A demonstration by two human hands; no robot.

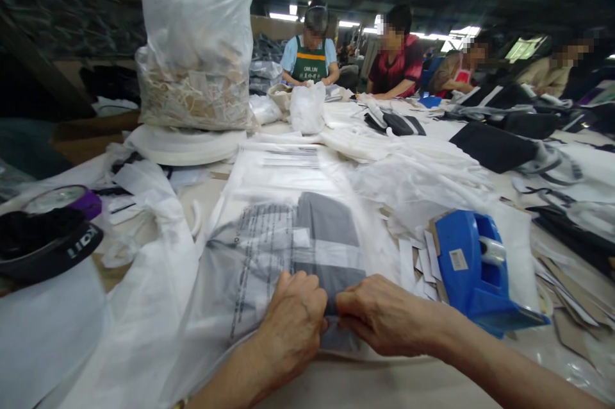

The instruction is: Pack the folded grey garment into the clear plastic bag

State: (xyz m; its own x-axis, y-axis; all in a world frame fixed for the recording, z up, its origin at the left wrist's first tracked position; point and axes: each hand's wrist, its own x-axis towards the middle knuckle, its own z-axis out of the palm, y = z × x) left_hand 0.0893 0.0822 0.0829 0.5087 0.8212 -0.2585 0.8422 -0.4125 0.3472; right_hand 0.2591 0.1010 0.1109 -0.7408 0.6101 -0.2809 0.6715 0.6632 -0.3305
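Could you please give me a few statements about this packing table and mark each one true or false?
1. Both the left hand and the right hand rest on the clear printed bag. True.
2. The bag holds a red garment. False: the grey garment is inside.
3. The blue tape dispenser sits to the right of the hands. True.
4. The big sack of scraps lies at the near right. False: it stands at the far left.
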